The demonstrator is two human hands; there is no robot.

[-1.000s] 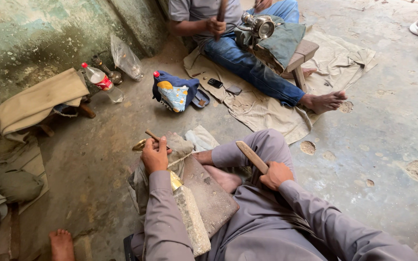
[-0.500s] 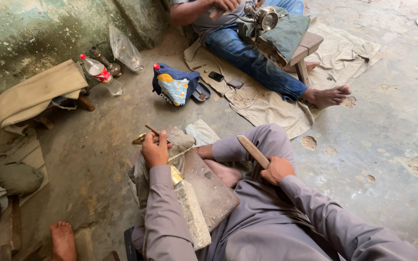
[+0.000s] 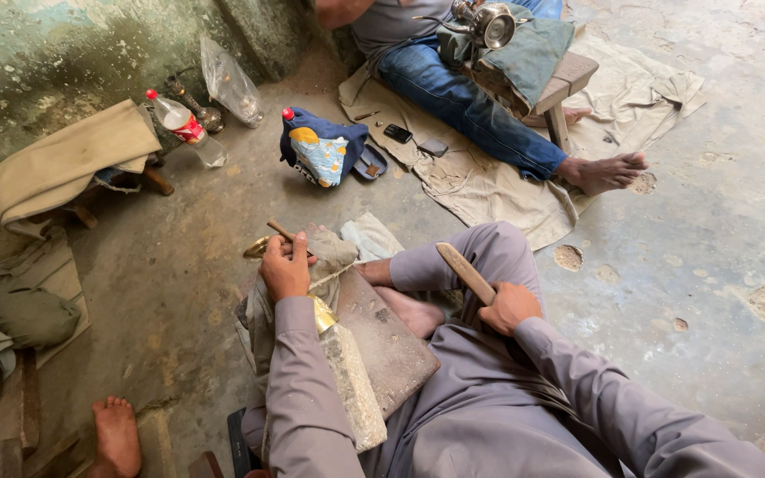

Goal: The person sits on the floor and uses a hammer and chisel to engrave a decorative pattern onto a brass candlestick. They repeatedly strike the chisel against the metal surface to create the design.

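I sit on the floor in grey clothes. My left hand (image 3: 285, 265) grips a thin wooden-handled tool (image 3: 278, 230) and presses down on a brass piece (image 3: 257, 247) wrapped in a dirty cloth (image 3: 334, 252). They rest at the far end of a stone block (image 3: 351, 389) with a flat board (image 3: 387, 341) beside it. My right hand (image 3: 508, 307) holds a flat wooden stick (image 3: 465, 272) over my raised knee, apart from the brass piece.
Another person (image 3: 467, 97) sits opposite on a beige sheet (image 3: 489, 190), a metal vessel (image 3: 490, 22) on a low stool (image 3: 568, 75). A blue-and-yellow bag (image 3: 320, 150), plastic bottle (image 3: 183, 128), clear bag (image 3: 227, 84), folded cloths (image 3: 64, 164) and a bare foot (image 3: 117, 434) lie around.
The view has dipped slightly, so the other person sits higher in frame. My hands keep their grips and places.
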